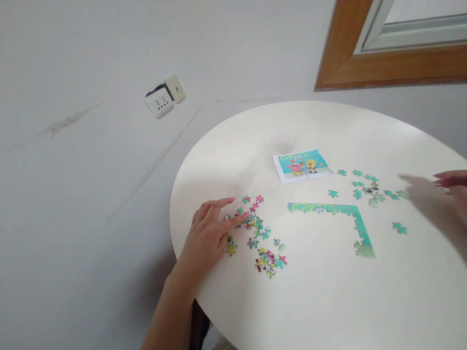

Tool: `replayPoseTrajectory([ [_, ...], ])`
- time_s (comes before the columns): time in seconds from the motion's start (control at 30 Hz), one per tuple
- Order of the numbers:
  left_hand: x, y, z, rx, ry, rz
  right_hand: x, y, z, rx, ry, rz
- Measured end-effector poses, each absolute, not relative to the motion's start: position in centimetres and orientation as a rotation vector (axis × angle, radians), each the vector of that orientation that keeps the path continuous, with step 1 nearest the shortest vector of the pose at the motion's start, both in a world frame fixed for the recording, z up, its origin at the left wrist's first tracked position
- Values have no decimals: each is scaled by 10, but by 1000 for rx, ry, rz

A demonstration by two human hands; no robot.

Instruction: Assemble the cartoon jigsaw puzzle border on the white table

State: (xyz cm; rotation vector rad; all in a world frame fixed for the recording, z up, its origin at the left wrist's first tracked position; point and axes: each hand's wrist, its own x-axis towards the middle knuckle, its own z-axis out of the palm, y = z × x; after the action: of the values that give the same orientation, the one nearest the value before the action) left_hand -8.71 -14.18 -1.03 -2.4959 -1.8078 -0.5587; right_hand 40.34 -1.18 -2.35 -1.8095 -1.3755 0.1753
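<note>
My left hand [211,228] lies over the left part of the round white table, fingers spread. Its thumb or index fingertip touches a loose heap of puzzle pieces [254,222] in teal, pink and yellow. Closer to me sits another small cluster of pieces [268,261]. A joined strip of puzzle border [323,208], teal with a pale green end, forms a corner in the middle. My right hand [466,194] hovers at the right edge of view, casting a shadow; its fingers stretch leftward, with no piece visible in them.
A picture card [303,166] with two cartoon figures lies behind the border strip. Several teal and pale green pieces [370,190] are scattered to its right, with one lone piece [399,227] nearer. The table [328,309] stands by a wall with a socket [159,102] and a wood-framed window [345,60].
</note>
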Motion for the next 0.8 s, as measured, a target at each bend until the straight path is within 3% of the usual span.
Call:
replayPoseTrajectory([
  [0.4, -87, -145, -7, -2523, -1750, -667, 401, -16, -22, -1809, -1366, 150],
  [0.8, -82, -143, -4, -2729, -1663, -382, 405, -13, -25, -1814, -1372, 135],
])
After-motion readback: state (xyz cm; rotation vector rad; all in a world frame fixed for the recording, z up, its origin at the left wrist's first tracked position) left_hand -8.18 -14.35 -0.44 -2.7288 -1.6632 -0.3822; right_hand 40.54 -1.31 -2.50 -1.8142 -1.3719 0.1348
